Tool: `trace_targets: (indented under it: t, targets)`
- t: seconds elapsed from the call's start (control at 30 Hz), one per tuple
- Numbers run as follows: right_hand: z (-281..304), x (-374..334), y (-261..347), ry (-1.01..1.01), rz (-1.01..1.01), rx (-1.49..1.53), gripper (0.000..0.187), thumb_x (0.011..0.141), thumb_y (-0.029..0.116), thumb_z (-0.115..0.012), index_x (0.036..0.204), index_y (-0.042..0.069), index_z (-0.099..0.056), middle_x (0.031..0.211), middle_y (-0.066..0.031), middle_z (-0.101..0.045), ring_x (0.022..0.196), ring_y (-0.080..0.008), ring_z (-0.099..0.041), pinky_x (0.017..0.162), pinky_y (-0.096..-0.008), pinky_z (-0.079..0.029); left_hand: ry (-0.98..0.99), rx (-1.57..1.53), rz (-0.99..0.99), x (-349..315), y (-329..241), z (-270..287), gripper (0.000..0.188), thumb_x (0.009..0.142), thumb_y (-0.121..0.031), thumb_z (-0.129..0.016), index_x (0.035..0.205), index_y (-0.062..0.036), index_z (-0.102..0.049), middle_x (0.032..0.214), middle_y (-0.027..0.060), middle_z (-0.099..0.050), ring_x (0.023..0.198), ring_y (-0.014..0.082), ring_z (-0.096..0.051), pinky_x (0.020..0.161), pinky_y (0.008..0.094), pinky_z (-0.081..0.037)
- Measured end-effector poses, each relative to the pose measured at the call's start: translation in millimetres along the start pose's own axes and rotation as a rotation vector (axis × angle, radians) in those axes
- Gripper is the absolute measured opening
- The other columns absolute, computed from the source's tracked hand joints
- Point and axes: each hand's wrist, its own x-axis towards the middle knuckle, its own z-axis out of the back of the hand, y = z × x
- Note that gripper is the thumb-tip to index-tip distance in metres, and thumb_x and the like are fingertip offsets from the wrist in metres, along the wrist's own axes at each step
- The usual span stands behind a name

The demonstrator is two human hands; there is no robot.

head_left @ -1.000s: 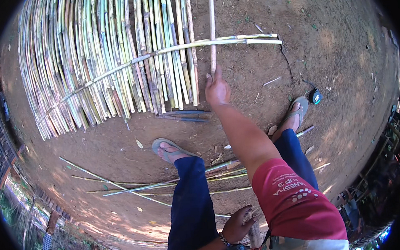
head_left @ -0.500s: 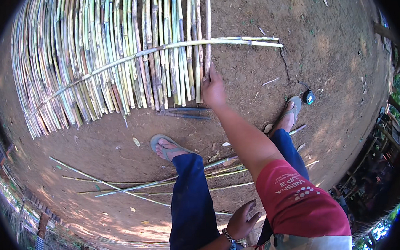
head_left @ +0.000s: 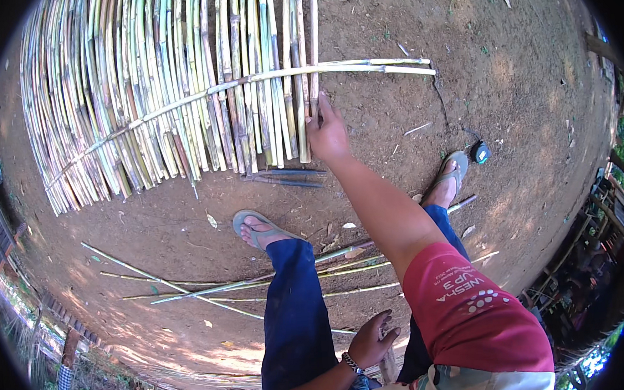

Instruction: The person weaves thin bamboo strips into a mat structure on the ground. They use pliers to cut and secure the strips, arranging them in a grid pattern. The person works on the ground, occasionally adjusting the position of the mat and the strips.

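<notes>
My right arm (head_left: 380, 205) stretches out in front of me, almost straight at the elbow, running from the red sleeve (head_left: 471, 335) up and a little leftward to where my right hand (head_left: 330, 138) sits low over the bare ground (head_left: 387, 19). The back of that hand faces up, the wrist is in line with the forearm, and the thumb and forefinger point away from me — one on each side of the near end of a pale stick (head_left: 314, 37), pinching it. My other fingers are mostly hidden, so I cannot tell how they lie. This stick is at the right edge of a wide row of sticks (head_left: 155, 76), set side by side and pointing away from me, and it lies just beside its neighbour. A long pole (head_left: 248, 78) runs across the row and reaches past my stick to the right, where a second pole (head_left: 382, 60) shows alongside; I can't tell which is on top where my stick meets them. My left hand (head_left: 371, 340) is held back near my waist, fingers loosely curled and thumb spread — nothing shows in its grasp. A wooden handle (head_left: 389, 367) is just beside it, and a bracelet (head_left: 352, 363) circles the wrist. A dark tool (head_left: 290, 183) lies near the row's close ends, a tape measure (head_left: 479, 152) beside my right foot (head_left: 454, 180), and a few loose sticks (head_left: 189, 295) lie crossed nearer to me.
</notes>
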Motion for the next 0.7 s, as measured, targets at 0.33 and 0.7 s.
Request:
trace_targets:
  t: [0.33, 0.7]
  targets:
    - [23, -1, -34, 0.085, 0.06, 0.094, 0.059, 0.092, 0.023, -0.067, 0.148, 0.015, -0.049, 0.131, -0.0194, -0.055, 0.118, -0.0384, -0.059, 0.102, -0.0449, -0.048, 0.053, 0.091, 0.166, 14, -3, -25, 0.063, 0.096, -0.039, -0.066, 0.143, -0.0004, -0.047, 0.133, 0.0236, -0.061, 0.125, 0.0325, -0.06, 0.104, 0.0408, -0.047]
    - [114, -35, -119, 0.278, 0.166, -0.076, 0.028, 0.087, 0.017, -0.07, 0.112, 0.008, -0.061, 0.113, -0.0195, -0.061, 0.103, -0.0398, -0.062, 0.088, -0.0471, -0.051, -0.022, 0.225, 0.231, 35, -3, -48, 0.063, 0.095, -0.046, -0.064, 0.143, -0.0082, -0.049, 0.135, 0.0242, -0.06, 0.12, 0.0374, -0.062, 0.102, 0.044, -0.048]
